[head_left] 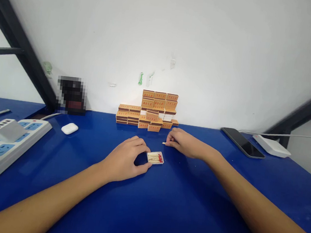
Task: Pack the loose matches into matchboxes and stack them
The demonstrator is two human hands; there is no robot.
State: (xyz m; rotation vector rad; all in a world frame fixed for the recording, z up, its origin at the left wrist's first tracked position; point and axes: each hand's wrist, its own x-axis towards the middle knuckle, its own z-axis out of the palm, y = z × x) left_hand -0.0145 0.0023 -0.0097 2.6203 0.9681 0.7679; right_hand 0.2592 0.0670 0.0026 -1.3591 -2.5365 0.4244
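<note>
A small white matchbox tray point(154, 163) lies on the blue table, filled with red-tipped matches point(155, 157). My left hand point(129, 158) grips the tray's left end between thumb and fingers. Right of and beyond the tray, my right hand point(180, 141) is pinched just over the table, with the pale ends of matchsticks point(164, 143) poking out of its fingertips to the left. The other ends of those sticks are hidden by the fingers. Behind both hands, a stack of orange matchboxes point(159, 104) stands against the wall, several rows high.
A white power strip point(9, 153) with plugged-in adapters runs along the left. Near it lies a white earbud case point(69, 128). On the right are a dark phone point(243, 142) and a white box-shaped device point(271, 146) with a cable. Black metal frame bars slope at both sides.
</note>
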